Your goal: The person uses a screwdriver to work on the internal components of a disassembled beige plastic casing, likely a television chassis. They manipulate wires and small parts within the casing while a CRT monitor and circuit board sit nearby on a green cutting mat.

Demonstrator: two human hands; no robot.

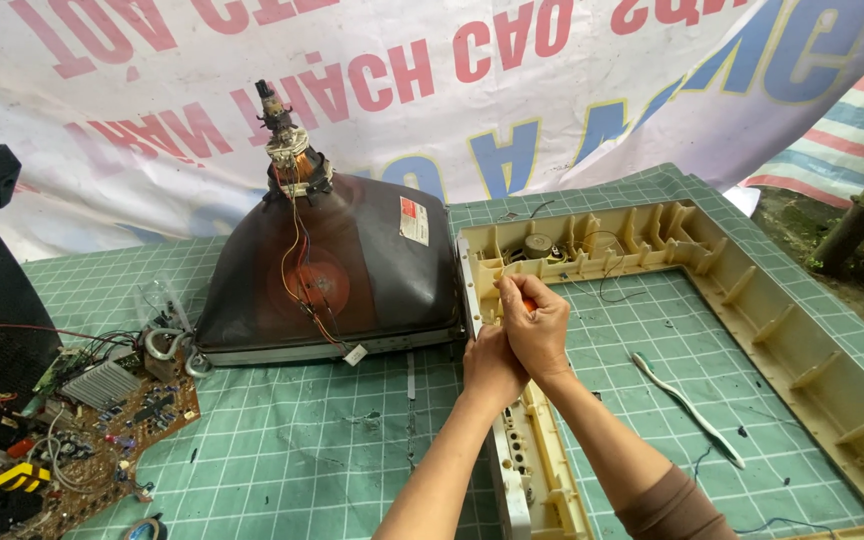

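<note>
Beige plastic, ribbed on the inside, forms the television front frame (802, 330) laid face down on the green cutting mat (282, 450). Both hands are clasped together over the frame's near-left rail: the right hand (535, 325) is closed around an orange-handled tool (528, 303), probably a screwdriver, though its tip is hidden, and the left hand (492, 365) is wrapped beneath it as a brace. For a clean result, the tool is best kept square to the fastener and pressed straight down, with the frame held from sliding on the mat. A small round speaker (537, 246) and thin wires are seen in the frame's far corner, close to the working point. The picture tube (337, 270) lies just beside the rail, crowding the left hand. A circuit board (112, 420) lies well apart at the left, and a white strip (687, 405) rests inside the frame.
</note>
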